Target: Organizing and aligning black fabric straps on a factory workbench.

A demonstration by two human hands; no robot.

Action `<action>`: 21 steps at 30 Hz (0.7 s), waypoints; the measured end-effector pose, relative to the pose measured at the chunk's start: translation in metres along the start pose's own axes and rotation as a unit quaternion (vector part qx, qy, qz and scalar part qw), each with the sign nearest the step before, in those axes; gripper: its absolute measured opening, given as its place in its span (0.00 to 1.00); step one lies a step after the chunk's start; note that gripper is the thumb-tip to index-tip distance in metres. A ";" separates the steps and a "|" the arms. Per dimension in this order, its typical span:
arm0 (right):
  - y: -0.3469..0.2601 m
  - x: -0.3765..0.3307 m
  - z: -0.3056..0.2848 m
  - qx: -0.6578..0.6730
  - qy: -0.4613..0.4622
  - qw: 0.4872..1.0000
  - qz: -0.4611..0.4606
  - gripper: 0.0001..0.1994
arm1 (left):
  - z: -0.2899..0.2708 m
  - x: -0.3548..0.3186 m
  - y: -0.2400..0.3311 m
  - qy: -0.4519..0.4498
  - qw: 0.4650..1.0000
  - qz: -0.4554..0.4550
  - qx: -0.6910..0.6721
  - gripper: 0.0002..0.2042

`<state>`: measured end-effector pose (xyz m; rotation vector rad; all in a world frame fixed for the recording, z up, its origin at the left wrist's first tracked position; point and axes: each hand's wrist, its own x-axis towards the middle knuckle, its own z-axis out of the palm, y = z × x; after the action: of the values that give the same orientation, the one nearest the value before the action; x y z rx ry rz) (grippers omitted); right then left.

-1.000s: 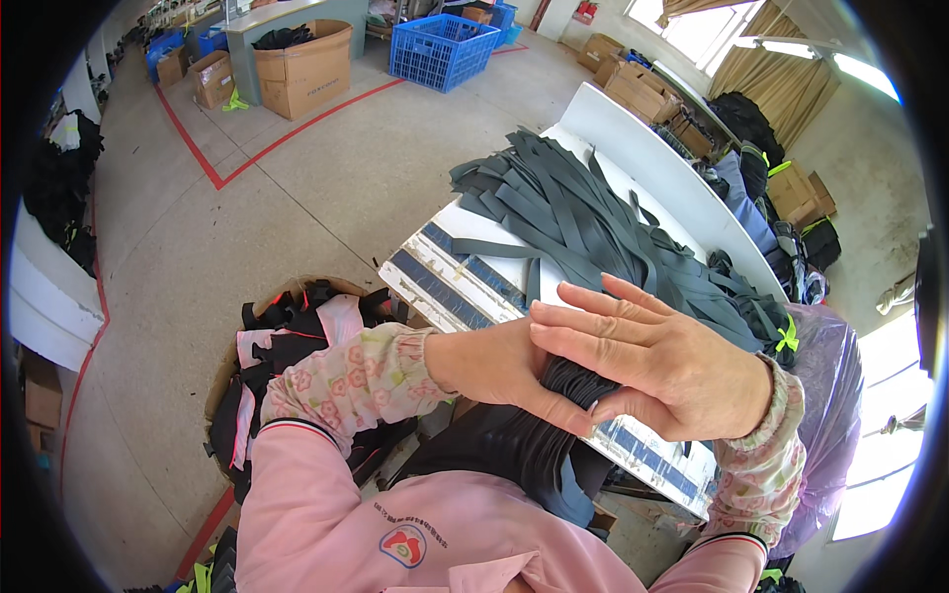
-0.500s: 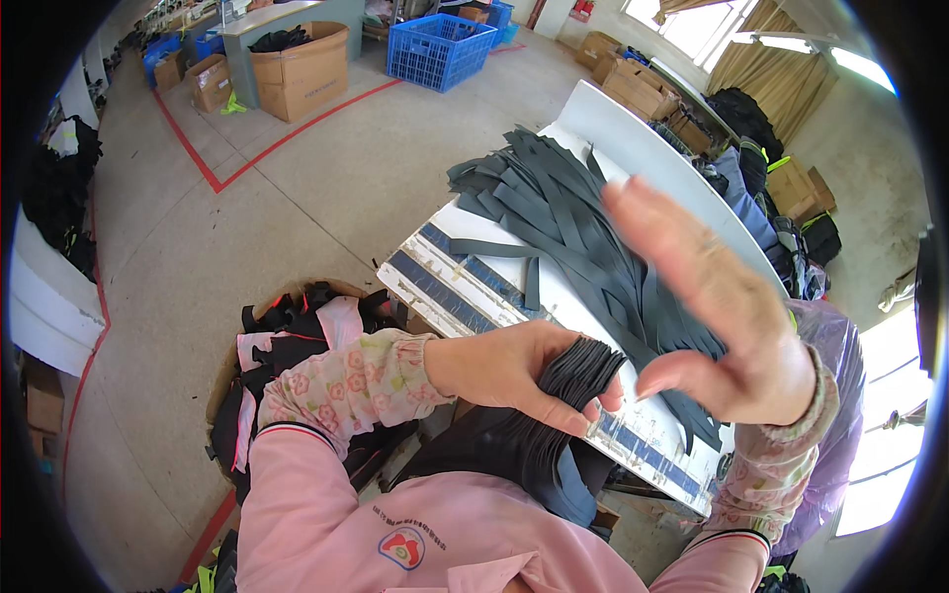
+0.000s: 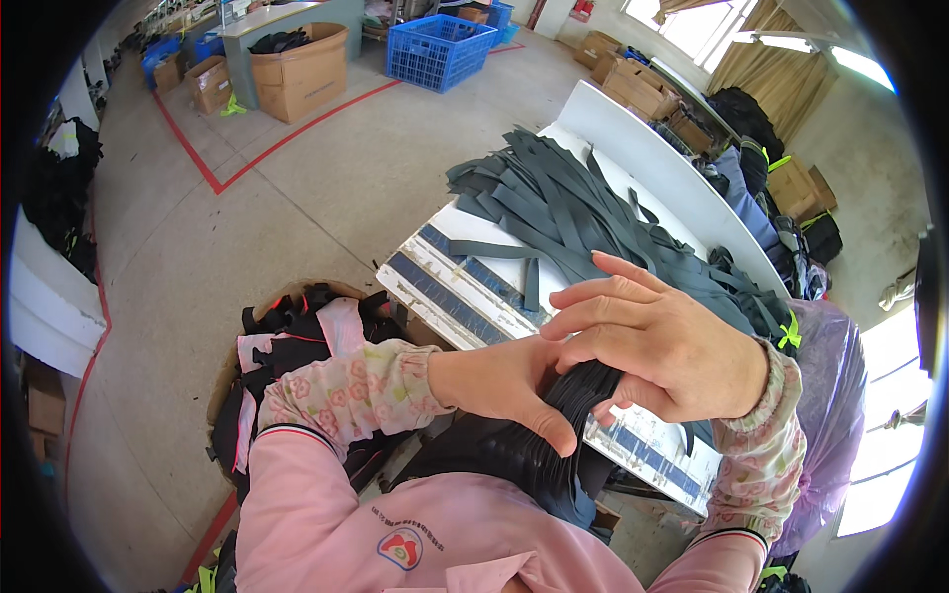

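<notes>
Hands: left hand (image 3: 504, 381) grips a bundle (image 3: 563, 425) of black strips; right hand (image 3: 672, 346) rests spread on it.
Left: grey strip heap (image 3: 583, 212) unsorted beyond bundle on table (image 3: 474, 287).

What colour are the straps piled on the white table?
Dark grey-green straps, clearest in the head view.

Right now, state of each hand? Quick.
Left hand: closed around a bundle of black straps, thumb across it.
Right hand: open, fingers spread, resting on top of the same bundle.
</notes>
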<state>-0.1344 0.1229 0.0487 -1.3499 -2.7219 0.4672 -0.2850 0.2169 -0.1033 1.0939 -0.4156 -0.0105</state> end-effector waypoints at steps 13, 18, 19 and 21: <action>-0.016 -0.005 0.011 -0.007 -0.037 0.997 0.069 0.41 | 0.006 -0.003 0.008 0.084 0.983 0.037 0.157 0.31; -0.019 -0.005 0.009 -0.079 -0.055 0.991 0.087 0.43 | 0.004 -0.001 0.011 0.097 0.972 0.054 0.207 0.28; -0.020 -0.005 0.005 -0.080 -0.055 0.991 0.089 0.43 | 0.004 -0.001 0.011 0.091 0.982 0.034 0.163 0.25; -0.024 -0.006 -0.006 -0.108 -0.027 0.990 0.087 0.40 | 0.003 -0.001 0.011 0.087 0.989 0.014 0.120 0.22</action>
<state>-0.1483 0.1062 0.0616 -1.6594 -2.7773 0.2266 -0.2891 0.2196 -0.0924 1.3137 -0.2801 0.1619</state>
